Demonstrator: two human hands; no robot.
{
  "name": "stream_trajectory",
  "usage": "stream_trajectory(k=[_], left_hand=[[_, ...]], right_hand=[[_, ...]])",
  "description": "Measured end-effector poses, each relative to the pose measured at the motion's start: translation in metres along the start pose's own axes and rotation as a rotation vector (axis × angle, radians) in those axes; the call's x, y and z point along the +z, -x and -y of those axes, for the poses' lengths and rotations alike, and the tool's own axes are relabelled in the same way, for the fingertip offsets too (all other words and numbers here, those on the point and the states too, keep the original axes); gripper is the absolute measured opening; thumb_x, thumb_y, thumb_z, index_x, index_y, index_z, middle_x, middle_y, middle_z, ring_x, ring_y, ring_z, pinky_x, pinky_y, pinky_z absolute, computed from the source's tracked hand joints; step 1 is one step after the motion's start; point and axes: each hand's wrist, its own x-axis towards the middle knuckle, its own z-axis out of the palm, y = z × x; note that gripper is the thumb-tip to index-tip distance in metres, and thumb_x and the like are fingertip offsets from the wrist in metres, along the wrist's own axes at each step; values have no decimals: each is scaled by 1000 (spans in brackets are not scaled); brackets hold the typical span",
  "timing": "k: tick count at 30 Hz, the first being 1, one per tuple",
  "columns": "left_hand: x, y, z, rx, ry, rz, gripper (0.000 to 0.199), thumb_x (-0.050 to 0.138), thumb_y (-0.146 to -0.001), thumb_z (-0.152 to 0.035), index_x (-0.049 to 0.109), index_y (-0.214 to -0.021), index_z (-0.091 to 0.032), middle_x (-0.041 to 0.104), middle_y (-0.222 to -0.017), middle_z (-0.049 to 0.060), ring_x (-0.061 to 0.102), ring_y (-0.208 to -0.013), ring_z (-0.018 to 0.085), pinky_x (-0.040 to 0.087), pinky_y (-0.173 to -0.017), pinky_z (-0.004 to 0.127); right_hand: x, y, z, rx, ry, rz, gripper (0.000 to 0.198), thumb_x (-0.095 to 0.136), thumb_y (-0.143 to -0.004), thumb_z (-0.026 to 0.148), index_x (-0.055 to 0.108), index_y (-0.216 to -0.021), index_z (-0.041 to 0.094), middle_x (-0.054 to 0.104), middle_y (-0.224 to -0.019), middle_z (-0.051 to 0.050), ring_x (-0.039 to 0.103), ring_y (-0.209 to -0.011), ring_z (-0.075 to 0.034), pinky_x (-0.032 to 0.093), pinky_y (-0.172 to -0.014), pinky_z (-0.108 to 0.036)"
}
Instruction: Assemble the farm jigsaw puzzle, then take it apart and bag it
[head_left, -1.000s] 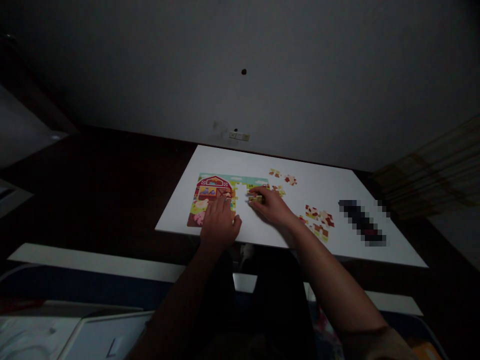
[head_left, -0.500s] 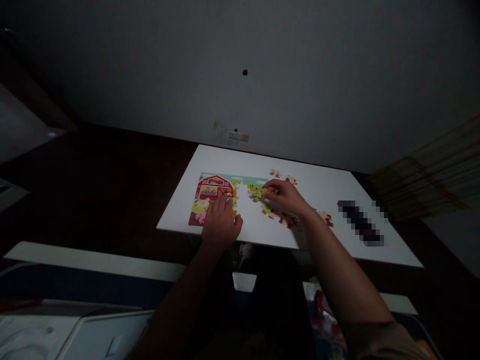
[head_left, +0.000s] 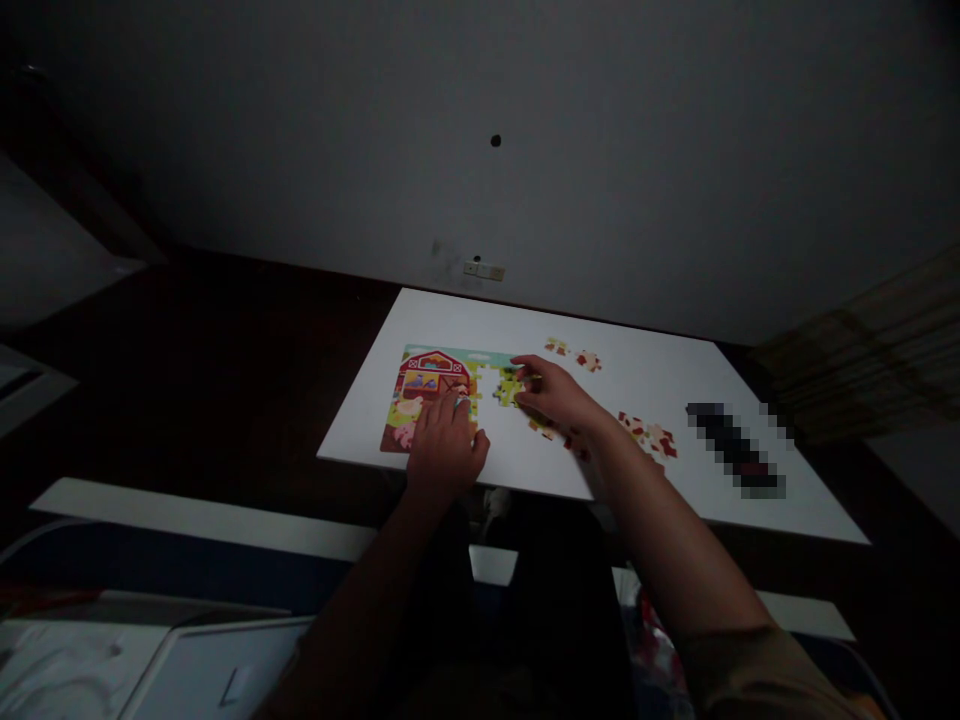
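Note:
A partly assembled jigsaw puzzle with a red barn and farm animals lies on the white table. My left hand rests flat on its lower part, fingers stretched out and holding nothing. At the puzzle's right end, my right hand has its thumb and fingers bent around a green-yellow puzzle piece, which is partly covered by the fingertips. Between the barn section and this piece, bare white table shows through a gap. Under and beside my right wrist lie loose puzzle pieces, partly hidden.
Toward the back of the white table lie a few loose pieces. Brown-and-cream pieces sit right of my forearm. A dark, pixelated object lies at the table's right. A wall with a socket stands behind.
My right hand has shifted slightly left and its index finger has stretched toward the puzzle's top strip. The green-yellow piece now sits flatter. My left hand stays on the puzzle. The view has shifted slightly.

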Motion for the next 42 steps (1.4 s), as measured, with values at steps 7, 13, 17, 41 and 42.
stream_trajectory(k=[7, 13, 17, 41, 42], left_hand=[[-1, -2, -1, 9, 5, -1, 45, 50, -83, -28, 49, -126, -15, 46, -139, 13, 40, -130, 28, 28, -112, 45], [0, 0, -1, 0, -11, 1, 46, 51, -82, -29, 49, -126, -16, 46, -139, 13, 40, -130, 30, 28, -112, 47], [-2, 0, -1, 1, -12, -2, 45, 51, -82, -29, 49, -125, -16, 47, -138, 13, 41, -129, 29, 28, -112, 46], [-5, 1, 0, 1, 26, 1, 43, 49, -84, -28, 50, -125, -15, 47, -137, 14, 41, -129, 29, 28, -112, 46], [-5, 1, 0, 2, 26, 1, 43, 49, -84, -28, 50, -125, -16, 47, -137, 13, 41, -129, 29, 28, -111, 46]], right_hand=[[3, 2, -1, 0, 42, -78, 50, 64, -72, 15, 54, -121, 21, 64, -102, -3, 59, -70, -12, 50, -65, -23], [6, -14, 6, 17, 119, -126, 33, 64, -76, 22, 63, -109, 20, 67, -94, -2, 61, -70, -12, 49, -69, -24], [14, -31, 13, 41, 207, -136, 34, 66, -76, 23, 65, -110, 20, 68, -92, -2, 62, -72, -13, 48, -72, -25], [-6, -10, -10, 92, -7, -310, 28, 62, -77, 27, 66, -104, 20, 67, -95, -5, 62, -72, -15, 51, -69, -29], [-10, -5, -15, 117, -21, -332, 28, 62, -77, 28, 66, -103, 19, 67, -94, -5, 63, -73, -15, 52, -69, -29]])
